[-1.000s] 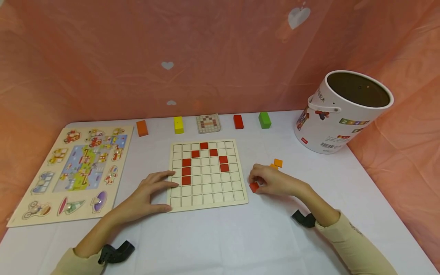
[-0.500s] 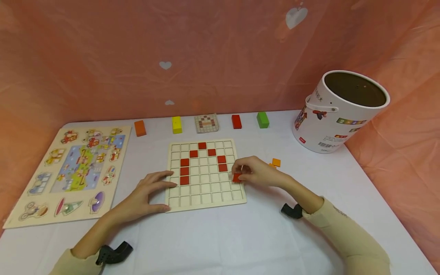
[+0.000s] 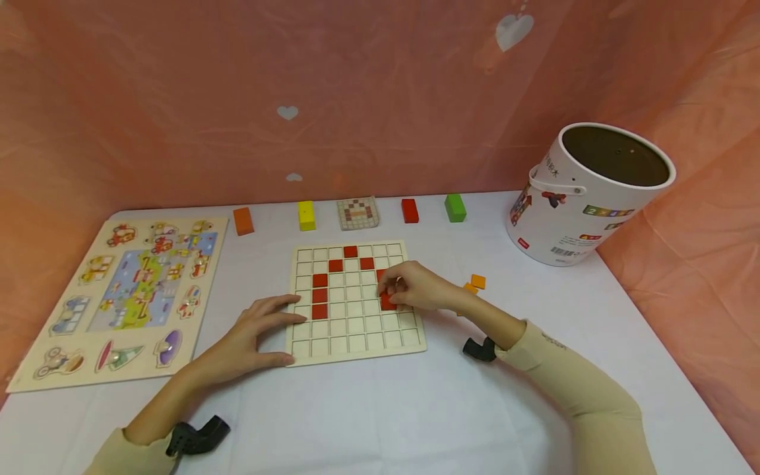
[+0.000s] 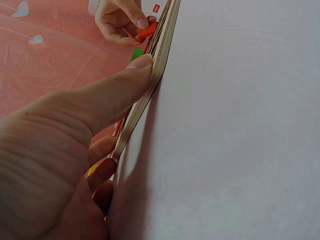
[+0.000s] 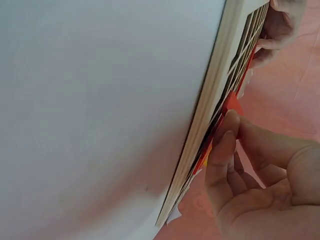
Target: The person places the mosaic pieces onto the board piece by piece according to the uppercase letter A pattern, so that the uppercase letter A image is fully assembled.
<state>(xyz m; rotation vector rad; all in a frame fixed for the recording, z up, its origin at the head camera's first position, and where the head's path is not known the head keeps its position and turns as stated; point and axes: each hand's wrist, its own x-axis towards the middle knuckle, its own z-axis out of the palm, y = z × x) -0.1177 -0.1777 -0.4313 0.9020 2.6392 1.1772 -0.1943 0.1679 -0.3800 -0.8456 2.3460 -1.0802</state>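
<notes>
A square wooden grid board [image 3: 356,330] lies on the white tablecloth, with several red tiles [image 3: 319,295] set in its cells as two slanting sides that meet at the top. Over the board's right part, my right hand [image 3: 418,287] pinches a red square tile [image 5: 232,104] between thumb and fingertips. That tile is tilted, its lower edge right at the grid in the right wrist view. My left hand [image 3: 249,336] rests at the board's left edge, fingers extended and spread, with the thumb at the near corner. Fingers of the right hand partly cover the red tiles behind them.
Orange tiles [image 3: 477,282] lie right of the board. Behind it stand orange [image 3: 243,221], yellow [image 3: 306,216], red [image 3: 410,210] and green [image 3: 455,208] blocks and a small pattern card [image 3: 358,213]. A picture puzzle [image 3: 190,343] lies left; a white bucket [image 3: 564,224] stands back right.
My right hand has carried the red tile from the cloth right of the board leftward, over the board's right-hand cells. The left hand has stayed at the left edge.
</notes>
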